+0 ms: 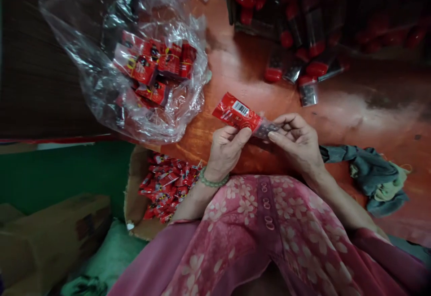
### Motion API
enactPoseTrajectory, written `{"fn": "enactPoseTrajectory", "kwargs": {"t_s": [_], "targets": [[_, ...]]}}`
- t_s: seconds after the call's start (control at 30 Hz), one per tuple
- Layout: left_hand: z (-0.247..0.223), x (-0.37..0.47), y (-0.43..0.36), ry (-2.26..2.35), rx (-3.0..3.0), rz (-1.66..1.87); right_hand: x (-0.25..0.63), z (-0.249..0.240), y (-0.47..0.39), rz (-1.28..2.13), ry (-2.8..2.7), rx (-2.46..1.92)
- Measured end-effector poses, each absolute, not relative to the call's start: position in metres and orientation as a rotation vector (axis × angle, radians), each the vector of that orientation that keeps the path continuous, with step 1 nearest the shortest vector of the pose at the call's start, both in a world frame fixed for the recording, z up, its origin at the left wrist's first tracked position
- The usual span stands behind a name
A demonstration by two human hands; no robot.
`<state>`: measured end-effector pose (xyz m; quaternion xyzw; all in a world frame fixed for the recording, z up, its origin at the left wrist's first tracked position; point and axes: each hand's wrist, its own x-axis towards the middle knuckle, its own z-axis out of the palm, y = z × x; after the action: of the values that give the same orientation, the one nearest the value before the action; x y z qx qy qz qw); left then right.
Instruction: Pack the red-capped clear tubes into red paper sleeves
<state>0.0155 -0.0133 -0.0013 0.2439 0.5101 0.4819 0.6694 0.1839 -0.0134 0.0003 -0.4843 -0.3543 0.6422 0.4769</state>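
Note:
Between my hands, above the orange-red table (357,107), is a red printed sleeve (237,112) with a white barcode label. A clear tube of dark pellets (265,129) sticks out of its right end. My left hand (229,148) pinches the sleeve's lower edge near its right end, thumb on top; a green bead bracelet is on that wrist. My right hand (296,139) holds the right end of the tube between thumb and fingers. The tube's far end is partly hidden by those fingers.
Bundled red sleeves (144,69) lie in a clear plastic bag (178,121) at upper left. Below it, a cardboard box (134,197) holds several red packets (168,181). Red-capped tubes (308,90) lie at upper right. Crumpled grey-green cloth (373,170) rests right of my right hand.

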Motion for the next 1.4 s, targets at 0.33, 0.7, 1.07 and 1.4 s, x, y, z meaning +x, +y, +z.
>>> {"fn": "enactPoseTrajectory", "kwargs": {"t_s": [0.33, 0.7, 1.07, 1.4], "targets": [[-0.023, 0.024, -0.019, 1.258, 0.614, 1.169, 0.165, -0.002, -0.014, 1.427, -0.823, -1.185], [0.007, 0.029, 0.001, 1.001, 0.475, 1.256, 0.158, -0.011, -0.014, 1.259, -1.029, -1.161], [-0.004, 0.028, -0.005, 1.007, 0.493, 1.103, 0.157, -0.019, -0.013, 1.372, -0.99, -1.162], [0.005, 0.026, -0.002, 0.964, 0.328, 1.02, 0.186, -0.02, -0.007, 0.775, -1.769, -1.061]]}}
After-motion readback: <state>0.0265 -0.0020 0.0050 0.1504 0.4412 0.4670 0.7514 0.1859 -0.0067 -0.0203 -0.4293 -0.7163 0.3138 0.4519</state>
